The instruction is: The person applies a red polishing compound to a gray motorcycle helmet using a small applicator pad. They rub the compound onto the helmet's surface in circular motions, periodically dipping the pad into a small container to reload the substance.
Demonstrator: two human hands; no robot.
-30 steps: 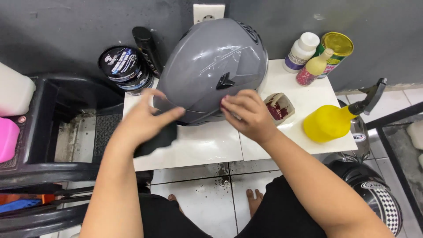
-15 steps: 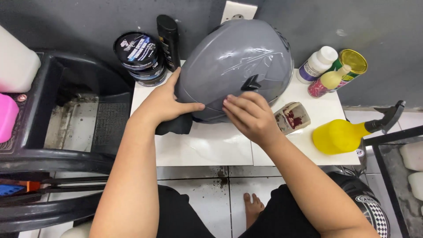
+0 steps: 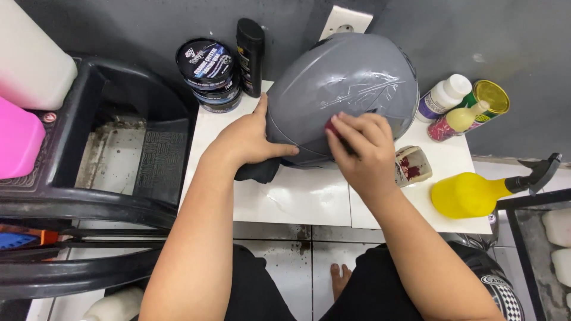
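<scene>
Overhead view of a grey motorcycle helmet (image 3: 348, 89) resting on a white tiled worktop (image 3: 297, 196) against a dark wall. The left hand (image 3: 250, 139) lies open against the helmet's left flank, thumb stretched along the lower edge, with a black cloth (image 3: 257, 172) beneath the palm. The right hand (image 3: 363, 151) is curled, its fingertips pinched on a small dark red pad (image 3: 331, 126) pressed to the front of the shell; both forearms reach in from the lower edge of the frame. Behind the left hand stand stacked round black tins (image 3: 209, 74) with printed lids and a tall black bottle (image 3: 250, 56). To the right of the helmet are a white bottle with a purple label (image 3: 440, 98), a gold-lidded can (image 3: 489, 101), and a small bottle with a yellow top (image 3: 455, 122). An opened small jar with red residue (image 3: 411, 166) lies just beside the right hand, and a yellow spray bottle with a black trigger (image 3: 476, 193) lies on its side at the worktop's right edge.
</scene>
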